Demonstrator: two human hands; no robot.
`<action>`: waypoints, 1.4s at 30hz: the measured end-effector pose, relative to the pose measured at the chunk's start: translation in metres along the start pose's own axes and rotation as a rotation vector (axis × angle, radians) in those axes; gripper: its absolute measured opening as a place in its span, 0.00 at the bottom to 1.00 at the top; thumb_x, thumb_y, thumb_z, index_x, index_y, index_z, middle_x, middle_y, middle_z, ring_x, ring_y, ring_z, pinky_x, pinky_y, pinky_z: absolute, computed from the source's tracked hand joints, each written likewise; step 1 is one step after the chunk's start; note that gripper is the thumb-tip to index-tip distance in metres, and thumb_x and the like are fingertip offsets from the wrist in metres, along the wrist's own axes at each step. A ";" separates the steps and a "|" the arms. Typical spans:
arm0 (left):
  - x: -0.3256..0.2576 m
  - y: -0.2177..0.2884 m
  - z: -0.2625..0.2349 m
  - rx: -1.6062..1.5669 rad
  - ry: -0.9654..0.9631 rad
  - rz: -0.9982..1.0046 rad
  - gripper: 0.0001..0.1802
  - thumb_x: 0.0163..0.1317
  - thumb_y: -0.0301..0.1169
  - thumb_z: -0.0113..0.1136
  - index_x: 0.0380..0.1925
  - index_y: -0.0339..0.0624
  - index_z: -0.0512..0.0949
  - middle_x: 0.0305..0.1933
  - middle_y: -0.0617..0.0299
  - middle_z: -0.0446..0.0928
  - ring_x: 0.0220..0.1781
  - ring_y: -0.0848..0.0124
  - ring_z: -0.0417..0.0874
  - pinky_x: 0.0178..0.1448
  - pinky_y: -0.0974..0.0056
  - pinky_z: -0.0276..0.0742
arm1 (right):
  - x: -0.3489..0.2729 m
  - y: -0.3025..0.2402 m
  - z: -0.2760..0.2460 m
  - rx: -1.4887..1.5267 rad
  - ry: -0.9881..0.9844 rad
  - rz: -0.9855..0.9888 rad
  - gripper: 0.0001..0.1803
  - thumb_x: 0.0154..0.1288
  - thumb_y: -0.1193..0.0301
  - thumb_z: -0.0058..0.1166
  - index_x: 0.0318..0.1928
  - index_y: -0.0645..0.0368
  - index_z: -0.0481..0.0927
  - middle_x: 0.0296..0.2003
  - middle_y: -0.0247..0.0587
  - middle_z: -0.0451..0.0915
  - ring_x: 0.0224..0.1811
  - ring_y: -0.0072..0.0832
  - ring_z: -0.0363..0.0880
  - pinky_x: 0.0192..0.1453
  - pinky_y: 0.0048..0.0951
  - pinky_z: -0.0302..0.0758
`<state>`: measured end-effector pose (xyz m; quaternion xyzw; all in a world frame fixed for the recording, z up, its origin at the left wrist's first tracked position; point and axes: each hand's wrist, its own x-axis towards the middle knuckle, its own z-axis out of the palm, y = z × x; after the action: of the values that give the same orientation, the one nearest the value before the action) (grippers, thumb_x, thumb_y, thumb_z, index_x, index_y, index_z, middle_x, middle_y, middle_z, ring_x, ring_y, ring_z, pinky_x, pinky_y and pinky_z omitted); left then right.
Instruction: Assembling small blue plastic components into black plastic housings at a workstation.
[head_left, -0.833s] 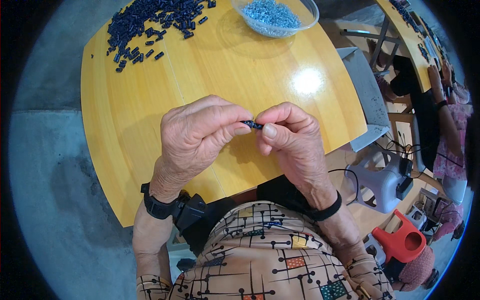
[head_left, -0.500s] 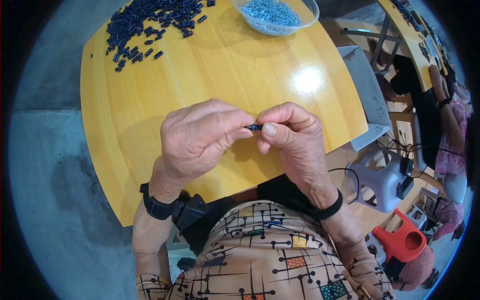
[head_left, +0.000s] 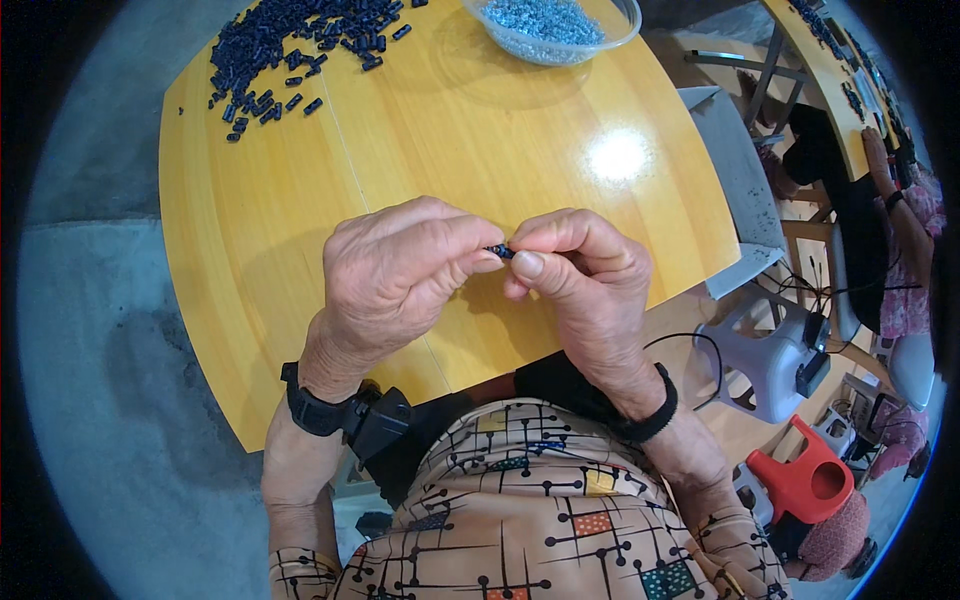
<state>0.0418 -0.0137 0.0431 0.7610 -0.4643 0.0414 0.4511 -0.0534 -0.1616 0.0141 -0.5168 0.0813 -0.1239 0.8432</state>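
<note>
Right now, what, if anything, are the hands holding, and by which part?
A small dark piece, pinched by its ends: the left hand has the left end, the right hand the right. Whether it's one part or two is unclear.

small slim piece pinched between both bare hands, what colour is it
The small slim piece looks black to dark navy, seen best in the head view.

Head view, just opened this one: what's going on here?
A person's left hand and right hand pinch a small dark piece from either end, above the near part of a yellow wooden table. Whether it is one part or two joined is too small to tell. Toward the table's far left lies a loose pile of dark pieces; to the right of that stands a clear bowl of shiny, pale blue bits.
</note>
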 end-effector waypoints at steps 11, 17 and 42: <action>-0.003 -0.009 0.005 -0.119 0.000 -0.060 0.09 0.49 0.28 0.70 0.28 0.36 0.80 0.24 0.57 0.79 0.25 0.68 0.80 0.29 0.69 0.73 | 0.005 -0.003 -0.003 -0.227 -0.018 -0.069 0.06 0.59 0.82 0.59 0.38 0.67 0.79 0.32 0.38 0.81 0.30 0.18 0.79 0.34 0.18 0.77; 0.000 -0.003 0.004 -0.151 0.015 -0.022 0.09 0.50 0.30 0.69 0.28 0.37 0.80 0.24 0.58 0.79 0.24 0.68 0.79 0.28 0.69 0.72 | 0.016 -0.010 -0.014 0.236 -0.208 0.277 0.15 0.58 0.80 0.61 0.46 0.66 0.76 0.33 0.37 0.80 0.30 0.19 0.79 0.35 0.19 0.79; -0.004 0.043 0.000 -0.179 -0.053 0.056 0.12 0.39 0.29 0.73 0.27 0.44 0.81 0.21 0.65 0.78 0.21 0.72 0.79 0.22 0.71 0.71 | 0.002 -0.029 -0.025 0.278 -0.419 0.381 0.17 0.46 0.85 0.68 0.38 0.66 0.77 0.28 0.37 0.80 0.27 0.19 0.81 0.30 0.17 0.79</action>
<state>0.0078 -0.0182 0.0687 0.7051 -0.4991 -0.0079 0.5037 -0.0616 -0.1955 0.0285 -0.3864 -0.0164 0.1355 0.9122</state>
